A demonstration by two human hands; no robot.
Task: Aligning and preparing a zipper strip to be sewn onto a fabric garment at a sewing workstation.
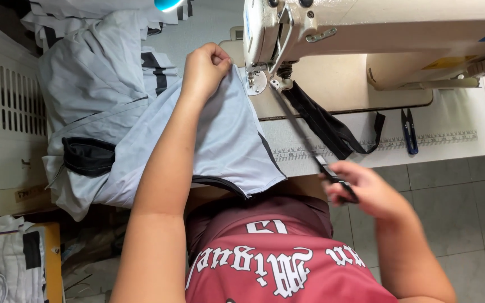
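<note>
Feeding black trim into a cream sewing machine (366, 33)

Left hand (204, 70) pinches light grey jersey fabric (225, 140) at eleven o'clock; right hand (366, 191) grips narrow black binding strip (304, 140) at four o'clock. Slack could skew the seam.

- A white work table (450, 147) runs along the top, with a printed ruler strip (422, 140) along its front edge.
- Pale grey floor tiles (456, 196) lie below it.
- A cream slatted crate (7, 106) stands at left.

Blue thread snips (409, 132) lie beside a crate (7, 112).
</note>
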